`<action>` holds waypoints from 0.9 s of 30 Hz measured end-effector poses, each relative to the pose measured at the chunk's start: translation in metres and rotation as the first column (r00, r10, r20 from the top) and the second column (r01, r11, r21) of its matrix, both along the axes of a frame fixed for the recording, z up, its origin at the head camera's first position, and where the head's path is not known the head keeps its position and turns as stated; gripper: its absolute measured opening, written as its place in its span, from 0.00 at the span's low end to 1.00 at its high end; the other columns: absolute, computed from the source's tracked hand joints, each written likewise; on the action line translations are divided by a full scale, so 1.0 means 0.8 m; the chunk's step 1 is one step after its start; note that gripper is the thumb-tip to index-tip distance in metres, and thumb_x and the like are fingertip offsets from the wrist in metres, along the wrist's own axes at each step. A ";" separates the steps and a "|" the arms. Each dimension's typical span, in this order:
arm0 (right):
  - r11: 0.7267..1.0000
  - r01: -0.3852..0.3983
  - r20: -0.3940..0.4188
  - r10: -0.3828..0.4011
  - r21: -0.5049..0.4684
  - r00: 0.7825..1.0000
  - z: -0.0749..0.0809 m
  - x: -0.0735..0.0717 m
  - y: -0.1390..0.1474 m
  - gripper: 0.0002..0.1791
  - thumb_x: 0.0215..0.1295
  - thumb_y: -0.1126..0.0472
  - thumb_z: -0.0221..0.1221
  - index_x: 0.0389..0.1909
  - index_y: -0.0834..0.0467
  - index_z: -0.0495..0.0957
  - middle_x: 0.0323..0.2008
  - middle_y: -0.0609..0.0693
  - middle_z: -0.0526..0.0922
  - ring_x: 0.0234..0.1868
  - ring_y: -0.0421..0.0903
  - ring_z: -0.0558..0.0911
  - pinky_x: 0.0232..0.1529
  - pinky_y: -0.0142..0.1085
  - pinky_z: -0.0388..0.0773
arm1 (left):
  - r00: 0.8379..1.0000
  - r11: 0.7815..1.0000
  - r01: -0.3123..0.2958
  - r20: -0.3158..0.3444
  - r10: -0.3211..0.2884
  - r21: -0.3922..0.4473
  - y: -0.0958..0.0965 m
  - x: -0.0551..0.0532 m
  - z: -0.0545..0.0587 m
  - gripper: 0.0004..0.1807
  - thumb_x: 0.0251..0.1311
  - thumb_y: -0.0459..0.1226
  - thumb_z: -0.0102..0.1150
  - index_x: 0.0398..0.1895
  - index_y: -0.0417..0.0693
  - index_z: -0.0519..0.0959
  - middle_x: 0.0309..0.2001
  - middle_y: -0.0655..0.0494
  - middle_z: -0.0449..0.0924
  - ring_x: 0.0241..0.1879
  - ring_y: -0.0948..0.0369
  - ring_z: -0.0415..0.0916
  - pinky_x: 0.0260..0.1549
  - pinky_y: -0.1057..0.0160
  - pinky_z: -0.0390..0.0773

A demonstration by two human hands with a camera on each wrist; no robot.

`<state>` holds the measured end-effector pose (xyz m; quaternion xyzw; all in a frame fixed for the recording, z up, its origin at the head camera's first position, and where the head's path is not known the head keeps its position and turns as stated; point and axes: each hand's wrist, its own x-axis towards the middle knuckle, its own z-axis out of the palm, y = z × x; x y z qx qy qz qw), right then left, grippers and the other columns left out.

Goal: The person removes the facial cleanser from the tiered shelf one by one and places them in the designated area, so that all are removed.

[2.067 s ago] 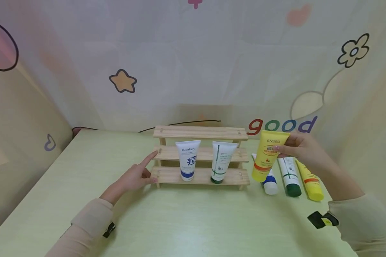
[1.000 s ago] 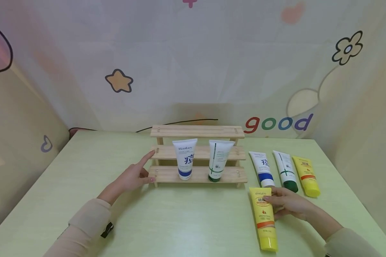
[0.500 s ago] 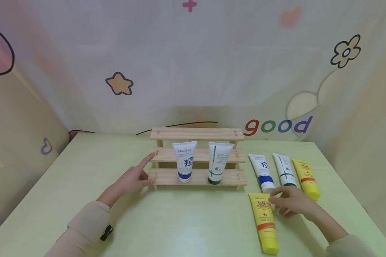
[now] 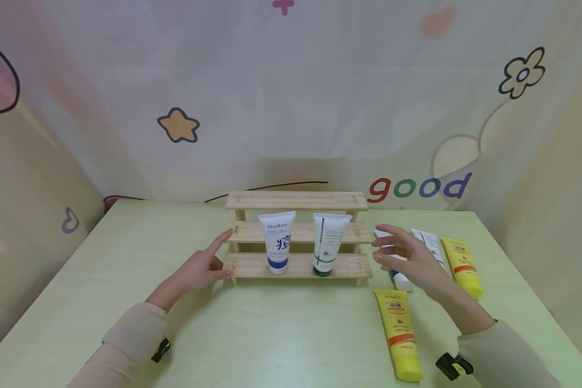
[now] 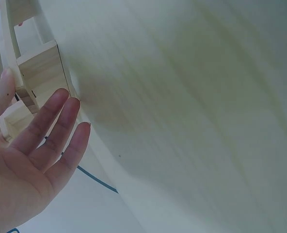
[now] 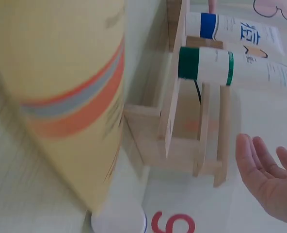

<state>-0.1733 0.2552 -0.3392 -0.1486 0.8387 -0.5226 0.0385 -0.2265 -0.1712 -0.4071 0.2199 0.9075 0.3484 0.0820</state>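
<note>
Pale-green table (image 4: 271,334): right hand (image 4: 413,262) hangs empty, fingers apart, Hankey tube (image 4: 277,242) and green-capped tube (image 4: 330,245) already upright leftward on wooden rack (image 4: 296,200), straight-fingered left hand (image 4: 198,270) touching it, four tubes (image 4: 399,335) lying unracked around right hand.

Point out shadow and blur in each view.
Head view: a soft shadow lies on the backdrop behind the wooden rack, and another on the table beside the left hand; left wrist view: dim, with broad soft shadows across the table; right wrist view: the yellow tube close to the lens is blurred, while the green-capped tube on the rack looks sharper.
</note>
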 end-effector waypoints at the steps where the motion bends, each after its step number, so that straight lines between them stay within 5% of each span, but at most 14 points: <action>1: 1.000 0.000 -0.008 0.000 -0.015 1.000 0.000 -0.003 -0.007 0.32 0.62 0.60 0.58 0.65 0.58 0.57 0.53 0.63 0.71 0.48 0.46 0.76 0.42 0.35 0.75 | 1.000 1.000 -0.003 0.002 0.003 0.002 0.000 0.000 0.000 0.48 0.55 0.38 0.62 0.72 0.57 0.40 0.28 0.53 0.81 0.28 0.62 0.76 0.29 0.60 0.74; 7: 0.996 -0.021 -0.032 0.018 -0.089 0.999 -0.003 -0.022 -0.040 0.35 0.59 0.63 0.60 0.66 0.57 0.56 0.57 0.62 0.68 0.56 0.57 0.70 0.48 0.38 0.72 | 1.000 1.000 -0.006 0.004 0.006 0.007 0.000 0.001 0.002 0.48 0.55 0.38 0.62 0.72 0.57 0.40 0.29 0.52 0.80 0.29 0.61 0.76 0.30 0.60 0.74; 13: 0.995 -0.004 -0.008 0.004 -0.096 1.000 -0.005 -0.031 -0.066 0.35 0.56 0.63 0.62 0.64 0.56 0.59 0.57 0.58 0.69 0.56 0.56 0.71 0.52 0.48 0.69 | 1.000 1.000 0.003 0.002 -0.003 0.006 -0.001 0.000 0.001 0.48 0.55 0.38 0.62 0.72 0.57 0.40 0.29 0.52 0.80 0.29 0.62 0.76 0.30 0.59 0.74; 27: 0.997 0.045 -0.031 -0.047 -0.067 0.998 -0.016 -0.038 -0.091 0.25 0.57 0.64 0.62 0.56 0.58 0.67 0.51 0.56 0.76 0.50 0.52 0.75 0.52 0.46 0.69 | 1.000 1.000 0.007 -0.011 -0.007 -0.003 -0.001 -0.001 0.000 0.48 0.55 0.38 0.62 0.72 0.55 0.41 0.28 0.52 0.81 0.28 0.62 0.77 0.31 0.59 0.74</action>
